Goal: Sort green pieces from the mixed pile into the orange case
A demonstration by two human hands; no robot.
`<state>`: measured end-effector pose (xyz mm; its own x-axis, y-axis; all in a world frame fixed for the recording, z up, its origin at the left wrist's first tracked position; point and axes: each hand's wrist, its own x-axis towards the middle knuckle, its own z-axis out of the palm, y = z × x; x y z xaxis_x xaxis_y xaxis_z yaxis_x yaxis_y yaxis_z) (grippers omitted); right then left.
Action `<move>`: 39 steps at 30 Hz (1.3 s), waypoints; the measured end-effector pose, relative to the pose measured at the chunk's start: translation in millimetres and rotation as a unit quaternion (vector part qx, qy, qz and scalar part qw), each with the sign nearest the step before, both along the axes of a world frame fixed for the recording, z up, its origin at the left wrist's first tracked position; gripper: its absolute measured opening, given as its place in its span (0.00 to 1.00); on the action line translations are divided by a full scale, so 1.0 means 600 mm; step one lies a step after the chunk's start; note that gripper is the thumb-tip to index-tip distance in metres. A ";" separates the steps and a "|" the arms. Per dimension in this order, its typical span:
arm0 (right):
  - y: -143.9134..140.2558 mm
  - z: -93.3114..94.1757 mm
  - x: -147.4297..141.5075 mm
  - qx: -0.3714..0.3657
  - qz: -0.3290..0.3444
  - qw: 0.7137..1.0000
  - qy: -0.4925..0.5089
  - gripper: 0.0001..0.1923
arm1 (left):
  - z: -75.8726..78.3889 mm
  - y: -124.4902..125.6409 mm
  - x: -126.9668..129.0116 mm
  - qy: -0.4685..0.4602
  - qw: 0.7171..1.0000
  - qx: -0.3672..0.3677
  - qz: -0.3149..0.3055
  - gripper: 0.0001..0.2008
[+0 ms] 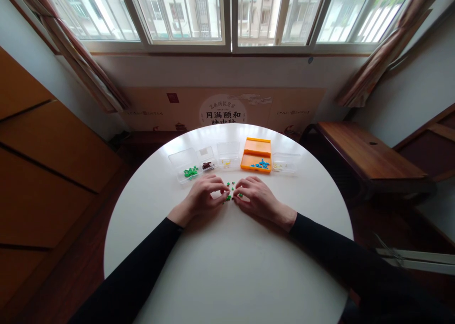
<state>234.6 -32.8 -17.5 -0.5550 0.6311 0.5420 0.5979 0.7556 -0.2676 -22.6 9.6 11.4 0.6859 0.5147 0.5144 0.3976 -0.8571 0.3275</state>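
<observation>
My left hand (204, 193) and my right hand (256, 196) rest side by side on the round white table (227, 262), fingertips almost meeting. Between the fingertips lies a small cluster of green pieces (230, 191), tiny building bricks by the look of them. Both hands curl their fingers over this cluster and pinch at it; the pieces are too small to tell which finger holds which. Both arms wear black sleeves.
Behind the hands runs a row of small boxes: a clear one with green pieces (187, 169), a clear one with dark pieces (207, 162), a clear one (228, 155), an orange box with blue pieces (256, 157), another clear one (285, 163). A wooden bench (369, 156) stands at the right.
</observation>
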 end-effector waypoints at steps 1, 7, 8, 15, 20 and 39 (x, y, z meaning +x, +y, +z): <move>0.000 -0.001 0.000 -0.002 -0.001 1.000 0.001 0.02 | -0.001 0.000 0.001 -0.001 1.000 -0.003 -0.005 0.08; 0.001 -0.003 0.000 -0.005 -0.005 1.000 0.029 0.02 | -0.008 -0.002 0.003 -0.001 1.000 0.000 -0.025 0.05; 0.000 -0.003 0.000 -0.006 -0.007 0.999 0.041 0.03 | -0.009 -0.003 0.004 -0.002 1.000 0.006 -0.024 0.05; -0.003 0.007 -0.003 -0.040 -0.019 0.993 0.114 0.05 | -0.016 -0.002 0.007 0.004 0.998 0.062 -0.009 0.07; -0.004 0.011 -0.002 -0.054 -0.016 0.990 0.130 0.05 | -0.017 -0.001 0.008 -0.005 0.997 0.071 -0.009 0.06; -0.008 0.016 -0.002 -0.090 -0.027 0.989 0.111 0.03 | -0.015 0.058 -0.046 -0.060 0.930 0.063 0.358 0.07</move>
